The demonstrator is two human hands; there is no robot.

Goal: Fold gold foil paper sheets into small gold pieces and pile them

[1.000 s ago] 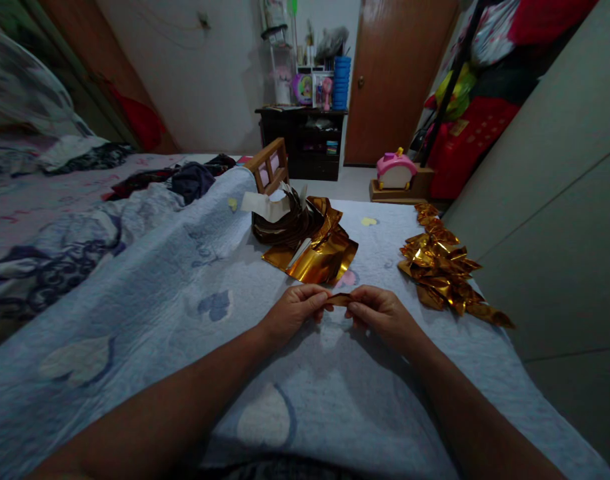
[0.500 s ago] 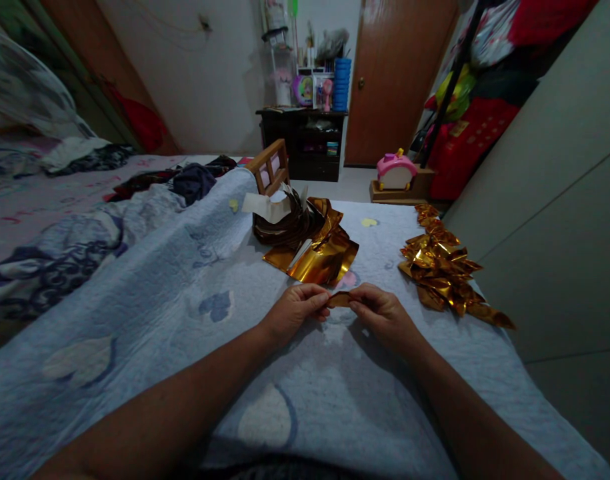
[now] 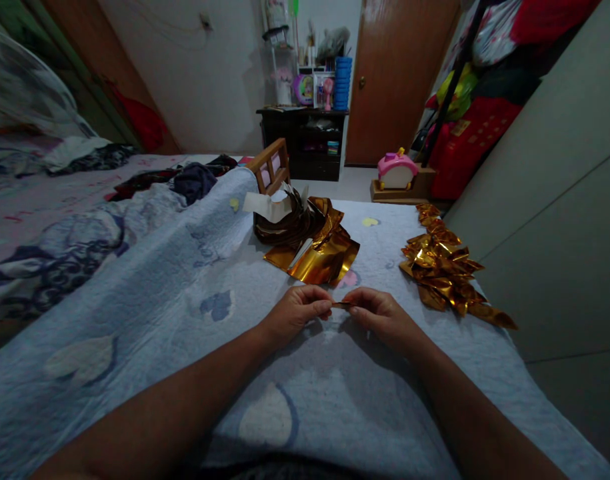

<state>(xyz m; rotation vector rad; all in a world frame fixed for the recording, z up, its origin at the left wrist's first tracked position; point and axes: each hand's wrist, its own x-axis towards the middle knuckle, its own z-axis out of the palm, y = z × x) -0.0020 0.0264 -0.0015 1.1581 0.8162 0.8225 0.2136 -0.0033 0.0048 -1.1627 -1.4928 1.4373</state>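
Between my two hands is a small piece of gold foil paper, seen nearly edge-on as a thin strip. My left hand pinches its left end, and my right hand pinches the other end. Just beyond them lies a stack of gold foil paper sheets, some curled up with dark and pale sides showing. Off to the right sits a pile of folded gold foil pieces, pointed and shiny. Most of the held paper is hidden by my fingers.
A pale blue quilt with heart shapes spreads under everything. Rumpled bedding lies at left, and a white cabinet panel rises on the right. Past the far edge stand a pink toy and a dark cabinet.
The paper between my hands has tilted or narrowed from a wider brown-gold face to a thin strip. Both hands stay nearly in place, still pinching it.
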